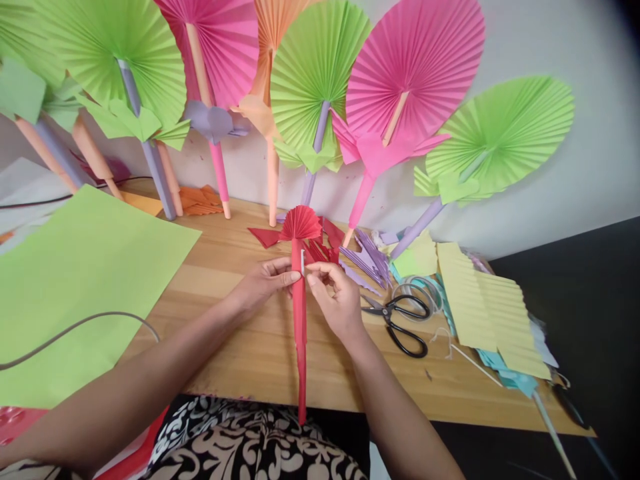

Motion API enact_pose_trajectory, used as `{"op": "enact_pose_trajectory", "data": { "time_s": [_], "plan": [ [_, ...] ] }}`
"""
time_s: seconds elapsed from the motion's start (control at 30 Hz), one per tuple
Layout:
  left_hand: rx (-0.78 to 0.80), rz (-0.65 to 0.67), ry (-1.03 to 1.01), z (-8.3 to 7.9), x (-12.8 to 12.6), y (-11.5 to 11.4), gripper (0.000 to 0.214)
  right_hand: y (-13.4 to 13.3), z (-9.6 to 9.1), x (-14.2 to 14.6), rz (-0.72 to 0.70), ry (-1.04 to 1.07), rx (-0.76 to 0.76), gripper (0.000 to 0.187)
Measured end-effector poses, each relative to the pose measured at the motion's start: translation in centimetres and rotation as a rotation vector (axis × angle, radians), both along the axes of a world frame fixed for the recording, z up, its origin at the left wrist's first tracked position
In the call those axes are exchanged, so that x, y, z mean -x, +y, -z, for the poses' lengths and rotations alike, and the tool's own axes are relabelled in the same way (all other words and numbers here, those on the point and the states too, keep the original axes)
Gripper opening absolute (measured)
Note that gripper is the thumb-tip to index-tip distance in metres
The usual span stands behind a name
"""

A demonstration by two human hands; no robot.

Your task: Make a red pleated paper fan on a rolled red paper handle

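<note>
A red rolled-paper handle [299, 320] stands up between my hands, its lower end hanging past the table's front edge. A small red pleated paper fan [301, 223] tops it. My left hand [267, 283] grips the handle just below the fan, thumb across its front. On the handle's right side my right hand [336, 293] pinches at a thin white strip [303, 261], perhaps tape. The right fingertips are close against the paper. Red paper scraps [325, 241] lie on the table behind the fan.
Finished green [320, 73] and pink [415, 67] paper fans lean on the wall. Black-handled scissors [400, 317] and a clear tape roll [420, 293] lie at right, before yellow pleated paper [487, 303]. A green sheet [85, 287] covers the left; a grey cord [85, 321] crosses it.
</note>
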State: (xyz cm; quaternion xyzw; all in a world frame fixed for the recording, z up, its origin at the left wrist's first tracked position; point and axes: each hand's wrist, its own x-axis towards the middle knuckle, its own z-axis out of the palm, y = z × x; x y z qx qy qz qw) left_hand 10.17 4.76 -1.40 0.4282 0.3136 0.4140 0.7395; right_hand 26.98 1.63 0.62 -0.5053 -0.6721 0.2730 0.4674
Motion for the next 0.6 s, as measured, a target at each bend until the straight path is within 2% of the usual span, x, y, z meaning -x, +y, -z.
{"op": "enact_pose_trajectory", "data": {
  "time_s": [0.13,0.37,0.6],
  "plan": [
    [-0.004,0.006,-0.027,-0.06,-0.11,-0.02,0.041,0.02,0.22,0.18,-0.014,-0.041,-0.021,0.012],
    [0.014,-0.006,-0.097,0.02,-0.19,-0.13,0.034,0.16,0.42,0.12,-0.023,0.049,0.064,0.010],
    [0.065,-0.028,-0.105,-0.14,-0.07,-0.07,0.029,0.27,0.99,-0.07,-0.095,0.180,0.155,0.014]
  ]
}}
